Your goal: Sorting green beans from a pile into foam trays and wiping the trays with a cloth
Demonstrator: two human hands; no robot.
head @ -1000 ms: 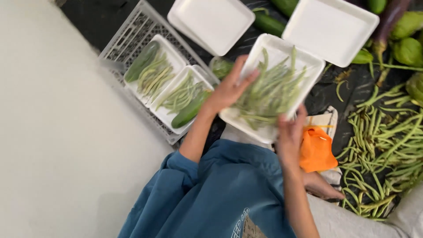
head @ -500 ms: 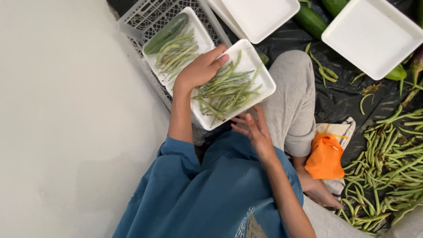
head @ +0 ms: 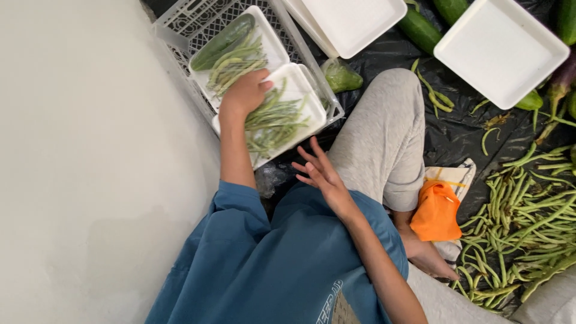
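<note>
Head view is looking down on a person in a blue top sitting on black sheeting, and the left hand [head: 245, 93] is lying flat over a white foam tray of green beans [head: 277, 117], fingers curled over the beans and the tray's far edge, gripping it as the tray is resting tilted on the rim of a white plastic crate [head: 180, 24]. Another tray with beans and a cucumber [head: 231, 48] is sitting in the crate just beyond it, the two touching. To my eye, seating this tray well is calling for keeping it level so the beans are not sliding off the low side, and lining it up beside its neighbour rather than on top of it. The right hand [head: 321, 174] is hovering apart from the tray, near the grey-trousered knee [head: 384, 126], fingers spread wide and holding nothing. Two empty foam trays [head: 501, 51] are lying further off among cucumbers, an orange cloth [head: 437, 211] is sitting by the person's bare foot, and a loose pile of green beans [head: 528, 210] is spreading over the sheeting on the right, well apart from the crate
</note>
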